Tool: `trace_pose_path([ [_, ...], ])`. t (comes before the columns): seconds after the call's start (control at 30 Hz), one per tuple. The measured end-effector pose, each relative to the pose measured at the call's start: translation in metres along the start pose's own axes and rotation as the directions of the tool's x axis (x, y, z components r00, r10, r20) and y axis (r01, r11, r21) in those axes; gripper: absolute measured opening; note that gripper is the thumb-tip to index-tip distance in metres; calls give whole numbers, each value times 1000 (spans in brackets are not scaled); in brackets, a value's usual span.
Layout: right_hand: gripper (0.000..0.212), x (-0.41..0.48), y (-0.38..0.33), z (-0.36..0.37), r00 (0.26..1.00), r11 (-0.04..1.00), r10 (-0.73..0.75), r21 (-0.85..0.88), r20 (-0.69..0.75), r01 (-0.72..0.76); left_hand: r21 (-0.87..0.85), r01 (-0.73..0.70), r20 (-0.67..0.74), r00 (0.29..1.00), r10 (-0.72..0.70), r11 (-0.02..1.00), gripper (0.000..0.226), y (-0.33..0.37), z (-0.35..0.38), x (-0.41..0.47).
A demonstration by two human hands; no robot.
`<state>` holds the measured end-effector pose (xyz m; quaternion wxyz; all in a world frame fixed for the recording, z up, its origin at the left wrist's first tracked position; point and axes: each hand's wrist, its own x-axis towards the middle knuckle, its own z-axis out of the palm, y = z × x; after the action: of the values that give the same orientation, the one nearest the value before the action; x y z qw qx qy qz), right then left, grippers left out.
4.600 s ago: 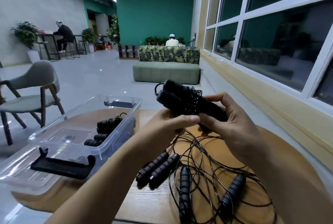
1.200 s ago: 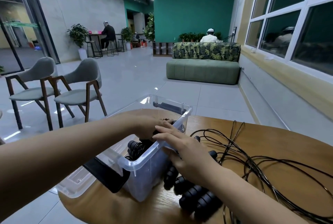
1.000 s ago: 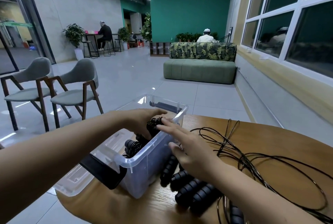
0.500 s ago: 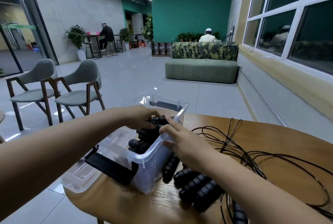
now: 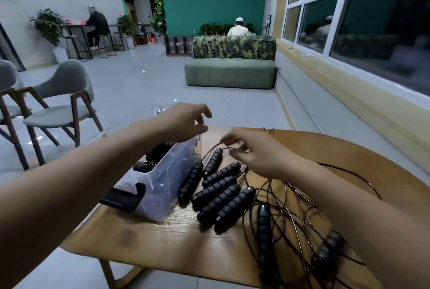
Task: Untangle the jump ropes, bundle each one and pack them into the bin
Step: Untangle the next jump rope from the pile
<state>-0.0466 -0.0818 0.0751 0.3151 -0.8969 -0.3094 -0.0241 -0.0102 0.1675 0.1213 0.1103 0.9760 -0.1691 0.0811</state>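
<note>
Wooden bench [image 5: 162,242] carries all. Clear bin [image 5: 162,186] at left, bundled ropes [image 5: 149,163] inside. Loose tangle [image 5: 290,209] sprawls right; handles [image 5: 221,193] lie side by side just beside bin. Left hand [image 5: 183,121] hovers over bin, fingers loosely curled, holding nothing. Right hand [image 5: 258,156] pinches cord [image 5: 210,151] by farthest handle. Best approach: lift one cord slowly, trace to both handles, free crossings before winding; yanking likely tightens knots.
</note>
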Motion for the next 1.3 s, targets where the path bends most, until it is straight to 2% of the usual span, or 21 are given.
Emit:
trace_pose_path([
  [0.17,22,-72,26,-27,984,985,169,48,-57,-166,-169,15,-34,999,-21,985,23,49,29,-4],
  [0.27,17,-110,33,-33,961,963,260,105,-93,-250,-214,58,-28,997,-66,975,14,61,58,-6],
  [0.43,15,-149,47,-31,921,929,370,57,-126,-365,-279,243,-37,964,-263,929,13,58,119,-9],
  [0.53,13,-165,48,-25,914,927,375,48,-154,-372,-223,337,-64,931,-359,915,20,45,152,-11],
  [0.67,9,-176,47,-25,918,930,366,38,-150,-365,-159,371,-97,916,-388,915,24,26,162,-10],
  [0.73,10,-177,49,-27,917,934,357,47,-178,-355,-61,383,-117,914,-388,922,18,15,163,-11],
  [0.8,11,-179,51,-26,915,934,355,33,-190,-356,65,395,-66,918,-391,917,22,11,163,-13],
  [0.93,10,-185,58,-19,917,923,379,-21,-126,-385,271,368,5,923,-384,889,27,18,166,-16],
  [1.2,10,-193,56,-18,929,933,359,5,-90,-360,321,418,25,893,-449,850,42,27,173,-13],
  [1.3,9,-194,55,-19,930,933,359,11,-82,-359,241,485,36,861,-507,841,69,23,169,-12],
])
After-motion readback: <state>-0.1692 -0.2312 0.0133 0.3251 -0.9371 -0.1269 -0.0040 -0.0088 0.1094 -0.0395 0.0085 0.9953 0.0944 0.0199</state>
